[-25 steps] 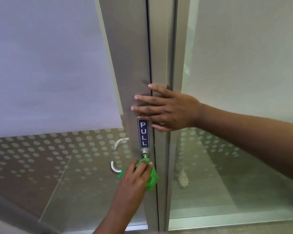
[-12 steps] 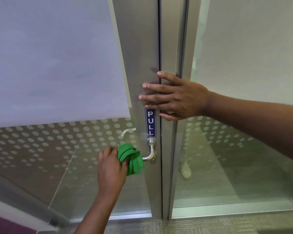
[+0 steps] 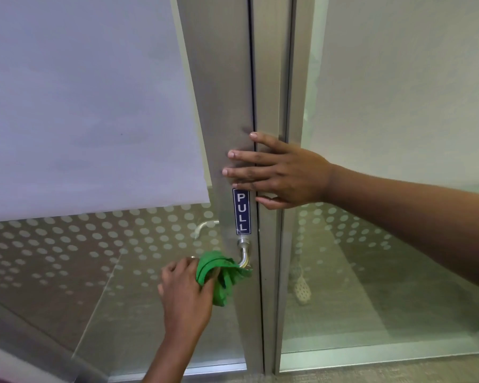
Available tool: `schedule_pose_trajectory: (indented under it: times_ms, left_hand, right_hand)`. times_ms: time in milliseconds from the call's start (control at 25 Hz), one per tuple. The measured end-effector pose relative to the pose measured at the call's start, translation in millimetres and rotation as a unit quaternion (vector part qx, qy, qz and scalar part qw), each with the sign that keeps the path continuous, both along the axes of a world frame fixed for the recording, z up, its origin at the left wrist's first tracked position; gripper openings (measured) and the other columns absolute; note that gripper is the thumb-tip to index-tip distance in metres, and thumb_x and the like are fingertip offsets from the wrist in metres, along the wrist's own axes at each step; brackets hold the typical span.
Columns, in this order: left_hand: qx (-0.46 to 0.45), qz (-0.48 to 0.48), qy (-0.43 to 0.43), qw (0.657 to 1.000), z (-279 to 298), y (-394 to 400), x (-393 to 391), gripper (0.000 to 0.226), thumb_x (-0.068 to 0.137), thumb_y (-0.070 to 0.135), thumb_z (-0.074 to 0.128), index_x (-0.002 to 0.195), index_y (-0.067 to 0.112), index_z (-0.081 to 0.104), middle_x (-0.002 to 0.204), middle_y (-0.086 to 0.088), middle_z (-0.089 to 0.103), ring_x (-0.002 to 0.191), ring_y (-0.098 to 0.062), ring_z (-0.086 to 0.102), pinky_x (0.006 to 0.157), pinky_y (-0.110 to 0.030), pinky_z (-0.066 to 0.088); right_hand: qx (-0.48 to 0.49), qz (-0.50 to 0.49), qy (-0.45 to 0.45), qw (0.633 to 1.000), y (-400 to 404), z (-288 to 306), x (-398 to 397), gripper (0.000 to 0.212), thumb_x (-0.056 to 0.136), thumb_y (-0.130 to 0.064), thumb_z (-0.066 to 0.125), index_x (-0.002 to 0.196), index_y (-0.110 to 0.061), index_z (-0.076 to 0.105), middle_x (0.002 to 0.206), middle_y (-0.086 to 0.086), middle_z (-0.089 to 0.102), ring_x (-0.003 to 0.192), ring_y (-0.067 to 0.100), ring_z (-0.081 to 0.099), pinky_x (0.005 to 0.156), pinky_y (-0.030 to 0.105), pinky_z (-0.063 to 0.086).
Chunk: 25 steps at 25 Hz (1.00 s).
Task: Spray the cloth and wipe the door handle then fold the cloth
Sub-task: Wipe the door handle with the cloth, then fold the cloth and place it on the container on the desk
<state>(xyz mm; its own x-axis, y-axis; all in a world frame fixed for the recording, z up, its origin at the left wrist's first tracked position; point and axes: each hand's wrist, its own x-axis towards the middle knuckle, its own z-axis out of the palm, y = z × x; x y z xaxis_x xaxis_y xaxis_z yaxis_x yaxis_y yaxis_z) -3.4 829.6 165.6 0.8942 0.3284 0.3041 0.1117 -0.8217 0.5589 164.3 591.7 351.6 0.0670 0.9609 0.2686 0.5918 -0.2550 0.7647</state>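
- Just right of the left grip [image 3: 187,294]: green cloth [image 3: 219,275], bunched, clenched around the lever door handle [image 3: 244,257], lever running leftward under the fist.
- Up and right: right grip [image 3: 277,172] flat, empty, bracing the door frame [image 3: 221,106].
- Next stroke likely sideways along the lever.

1. We see the cloth [image 3: 217,275], green and bunched, wrapped over the handle's lever end.
2. We see the handle [image 3: 244,254], a silver bent lever, its neck showing below the door's stile.
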Motion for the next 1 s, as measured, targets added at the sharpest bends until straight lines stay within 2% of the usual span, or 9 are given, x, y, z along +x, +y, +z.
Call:
schedule_pose_trajectory:
  times_ms: [80,160,240,360,440,520,600,800,1000]
  left_hand:
    - [-0.274,-0.025,0.014,0.961,23,-17,0,0.026,0.097,0.044,0.068,0.11,0.024,0.075,0.105,0.003,0.075,0.118,-0.031,0.062,0.1,-0.054,0.055]
    - [-0.568,-0.076,0.023,0.819,42,-38,0,0.042,0.092,0.047,0.064,0.126,0.023,0.07,0.12,-0.006,0.08,0.12,-0.029,0.071,0.104,-0.054,0.057]
    - [-0.653,-0.137,0.001,0.745,56,-58,-2,0.039,0.092,0.036,0.059,0.124,0.019,0.073,0.119,-0.009,0.081,0.112,-0.026,0.075,0.093,-0.047,0.062]
    - [-0.68,-0.195,0.015,0.706,65,-88,-1,0.033,0.09,0.028,0.055,0.089,0.021,0.087,0.094,-0.004,0.083,0.084,-0.017,0.08,0.068,-0.032,0.065]
    - [-0.702,-0.209,0.029,0.68,62,-110,5,0.029,0.09,0.033,0.062,0.09,0.017,0.086,0.093,-0.008,0.082,0.08,-0.018,0.08,0.065,-0.031,0.065]
    - [-0.692,-0.249,0.033,0.677,62,-142,11,0.047,0.073,0.036,0.083,0.111,0.01,0.076,0.103,-0.014,0.081,0.087,-0.025,0.08,0.072,-0.036,0.067]
    - [-0.682,-0.286,0.048,0.672,62,-175,15,0.05,0.068,0.023,0.081,0.113,0.007,0.071,0.097,-0.01,0.083,0.084,-0.021,0.079,0.074,-0.033,0.067]
    - [-0.623,-0.397,0.091,0.668,75,-261,35,0.026,0.089,0.021,0.062,0.109,0.012,0.076,0.103,-0.006,0.083,0.095,-0.017,0.077,0.088,-0.036,0.063]
    - [-0.503,-0.516,0.167,0.672,93,-348,60,0.037,0.095,0.028,0.05,0.124,0.024,0.072,0.127,-0.006,0.075,0.113,-0.021,0.07,0.098,-0.043,0.056]
  right_hand:
    - [0.036,-0.011,0.061,0.997,2,-7,-17,0.049,0.107,-0.042,0.05,0.146,-0.018,0.065,0.166,0.007,0.049,0.161,0.032,0.033,0.132,0.062,0.018]
    - [0.146,-0.003,0.169,0.975,-2,-28,-46,0.04,0.105,-0.033,0.058,0.137,-0.014,0.072,0.155,0.01,0.061,0.151,0.032,0.049,0.129,0.057,0.031]
    - [0.312,-0.034,0.302,0.9,-14,-57,-86,0.033,0.104,-0.029,0.062,0.132,-0.017,0.074,0.144,0.006,0.068,0.136,0.022,0.062,0.121,0.046,0.046]
    - [0.562,-0.138,0.563,0.59,-38,-90,-142,0.033,0.101,-0.042,0.069,0.128,-0.023,0.072,0.133,0.002,0.072,0.116,0.009,0.07,0.099,0.027,0.058]
    - [0.623,-0.138,0.708,0.301,-58,-110,-158,0.051,0.096,-0.05,0.067,0.126,-0.009,0.07,0.131,0.026,0.071,0.114,0.035,0.073,0.097,0.039,0.063]
    - [0.638,-0.095,0.751,0.145,-83,-121,-170,0.062,0.103,-0.046,0.062,0.139,0.003,0.06,0.142,0.04,0.059,0.13,0.058,0.06,0.11,0.061,0.054]
    - [0.674,-0.076,0.725,0.119,-108,-116,-179,0.06,0.099,-0.046,0.059,0.141,-0.004,0.065,0.138,0.026,0.07,0.132,0.047,0.064,0.115,0.064,0.048]
    - [0.732,-0.129,0.632,0.218,-189,-100,-186,0.051,0.097,-0.062,0.061,0.12,-0.023,0.082,0.122,0.005,0.082,0.116,0.029,0.075,0.11,0.057,0.05]
    - [0.753,-0.105,0.601,0.247,-277,-80,-200,0.052,0.107,-0.055,0.048,0.126,-0.02,0.08,0.126,0.008,0.08,0.121,0.023,0.074,0.108,0.044,0.053]
